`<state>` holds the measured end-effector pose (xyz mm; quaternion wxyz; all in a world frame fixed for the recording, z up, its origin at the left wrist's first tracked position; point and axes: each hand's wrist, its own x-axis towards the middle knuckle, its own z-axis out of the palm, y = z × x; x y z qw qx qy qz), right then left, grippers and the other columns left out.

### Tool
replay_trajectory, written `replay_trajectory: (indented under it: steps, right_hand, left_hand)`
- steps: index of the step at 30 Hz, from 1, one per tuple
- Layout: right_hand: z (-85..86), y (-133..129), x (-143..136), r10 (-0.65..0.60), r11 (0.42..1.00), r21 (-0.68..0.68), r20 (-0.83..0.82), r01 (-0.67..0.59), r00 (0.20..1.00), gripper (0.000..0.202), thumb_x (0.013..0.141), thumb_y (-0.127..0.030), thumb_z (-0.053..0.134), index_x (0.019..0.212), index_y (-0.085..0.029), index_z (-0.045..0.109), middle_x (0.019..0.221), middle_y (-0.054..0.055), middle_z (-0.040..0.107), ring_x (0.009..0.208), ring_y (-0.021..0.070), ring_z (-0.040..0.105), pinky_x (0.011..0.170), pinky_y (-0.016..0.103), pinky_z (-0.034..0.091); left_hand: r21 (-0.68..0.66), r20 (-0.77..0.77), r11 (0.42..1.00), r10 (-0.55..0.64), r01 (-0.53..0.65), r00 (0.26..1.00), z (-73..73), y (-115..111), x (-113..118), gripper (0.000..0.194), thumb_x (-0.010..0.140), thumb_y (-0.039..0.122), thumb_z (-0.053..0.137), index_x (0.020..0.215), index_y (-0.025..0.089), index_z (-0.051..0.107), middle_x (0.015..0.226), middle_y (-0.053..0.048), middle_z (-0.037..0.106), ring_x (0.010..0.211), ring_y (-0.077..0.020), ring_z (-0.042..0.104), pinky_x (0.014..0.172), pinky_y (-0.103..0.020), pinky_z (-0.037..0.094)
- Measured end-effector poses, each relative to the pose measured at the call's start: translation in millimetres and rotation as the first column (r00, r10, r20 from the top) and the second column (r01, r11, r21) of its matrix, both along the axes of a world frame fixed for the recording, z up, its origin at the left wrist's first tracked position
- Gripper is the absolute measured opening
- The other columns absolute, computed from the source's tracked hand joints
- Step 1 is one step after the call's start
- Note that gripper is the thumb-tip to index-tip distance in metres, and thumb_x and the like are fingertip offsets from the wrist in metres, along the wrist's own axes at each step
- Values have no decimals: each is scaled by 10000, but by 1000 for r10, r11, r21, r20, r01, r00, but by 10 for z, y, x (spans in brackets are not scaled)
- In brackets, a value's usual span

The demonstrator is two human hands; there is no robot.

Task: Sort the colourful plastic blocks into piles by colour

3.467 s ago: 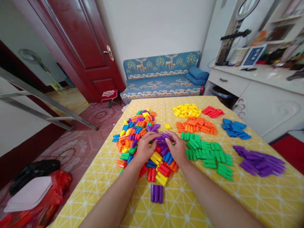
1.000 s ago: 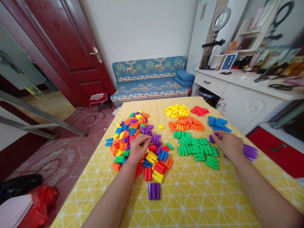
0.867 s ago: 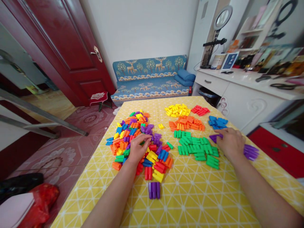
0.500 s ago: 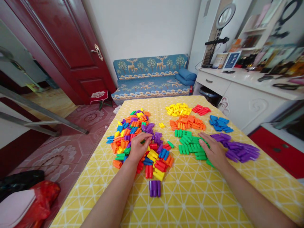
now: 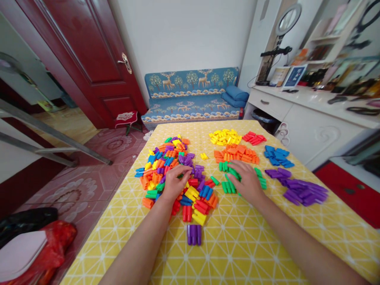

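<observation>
My left hand (image 5: 176,183) is over a mixed pile of small plastic ribbed pieces (image 5: 154,158) in several colours. Its thumb and fingertips are pinched together beside some purple pieces (image 5: 198,171); what they hold, if anything, is hidden. My right hand (image 5: 246,181) lies over a heap of green pieces (image 5: 228,187), fingers stretched out and a little apart, covering the middle of the heap. More green pieces (image 5: 261,180) show to the right of the hand. A single green piece (image 5: 215,181) rests between the two hands.
Sorted heaps of yellow (image 5: 225,137), orange (image 5: 237,153), red (image 5: 254,138), blue (image 5: 277,156) and purple pieces (image 5: 305,190) lie around the right hand. One purple piece (image 5: 194,235) sits nearest me on the yellow tablecloth (image 5: 237,253). A blue sofa (image 5: 190,103) stands beyond.
My right hand has moved left across the green heap, uncovering green pieces on its right side. My left hand stays pinched at about the same place. The view has shifted slightly.
</observation>
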<state>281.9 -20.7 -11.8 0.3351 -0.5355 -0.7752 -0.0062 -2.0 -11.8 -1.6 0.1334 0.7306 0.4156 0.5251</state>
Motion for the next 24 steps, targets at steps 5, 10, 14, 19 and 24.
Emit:
replay_trajectory:
  steps: [5,10,14,19,24]
  right_hand:
    - [6,-108,-418,247,957,-181,110,-225,963,325,855,-173,539,1150,-266,640,1207,32,652,1219,259,491,1091,554,222]
    - [60,-112,-413,65,994,-98,176,-48,982,255,813,-100,533,920,-235,720,1019,71,671,1060,271,523,1058,545,254]
    - [169,-164,-461,176,979,-128,116,-161,978,332,802,-53,479,957,-223,718,1108,70,643,1072,244,518,991,434,375]
    - [95,-185,-659,317,915,-273,34,-296,948,470,749,7,466,1121,-203,662,1168,65,636,1094,209,526,967,355,412]
    - [-23,-115,-730,228,929,-296,-11,-221,974,317,808,-81,518,1038,-222,686,1017,65,662,1003,208,574,863,326,451]
  left_hand:
    - [-6,-5,1000,2,-3,1000,-14,2,-11,103,837,193,621,878,187,716,769,-29,701,667,-138,647,653,-260,529]
    - [-10,6,1000,-1,1,1000,-32,7,-18,101,839,208,626,881,194,717,805,-36,714,706,-146,659,684,-271,544]
    - [-17,2,1000,1,-1,1000,-32,8,-15,104,839,207,626,882,194,719,794,-32,715,699,-143,663,680,-266,544]
    - [-26,-5,1000,4,-4,1000,-32,6,-14,107,838,214,629,886,189,721,803,-38,724,705,-150,670,684,-270,549]
    - [-42,23,999,4,-3,1000,-36,6,-14,117,837,222,629,894,186,724,799,-44,732,727,-164,687,685,-273,560]
